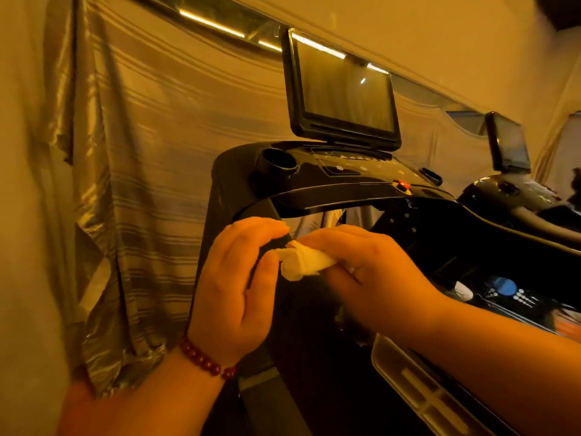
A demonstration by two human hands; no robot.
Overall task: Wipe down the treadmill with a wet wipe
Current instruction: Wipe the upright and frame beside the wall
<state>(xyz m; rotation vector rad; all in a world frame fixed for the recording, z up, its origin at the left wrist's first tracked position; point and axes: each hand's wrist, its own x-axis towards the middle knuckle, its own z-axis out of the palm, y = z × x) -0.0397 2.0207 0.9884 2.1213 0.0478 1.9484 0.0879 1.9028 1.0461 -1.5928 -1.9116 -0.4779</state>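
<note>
Presently the right hand [371, 269] grips and the left hand [239, 278] pinches the crumpled white wet wipe [303, 261], held between them just below the left corner of the glossy black treadmill console [330, 190]. Judged step: bunching the wipe into a pad; the next move calls for pressing it flat against the console. Its long axis lies roughly level, the free end pointing left.

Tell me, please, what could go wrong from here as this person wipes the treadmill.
1. The wet wipe sits wadded between the left hand and right hand; used like that, it may cover little and leave patches unwiped.
2. The red button sits on the console edge just above the hands; a careless pass could press it.
</note>
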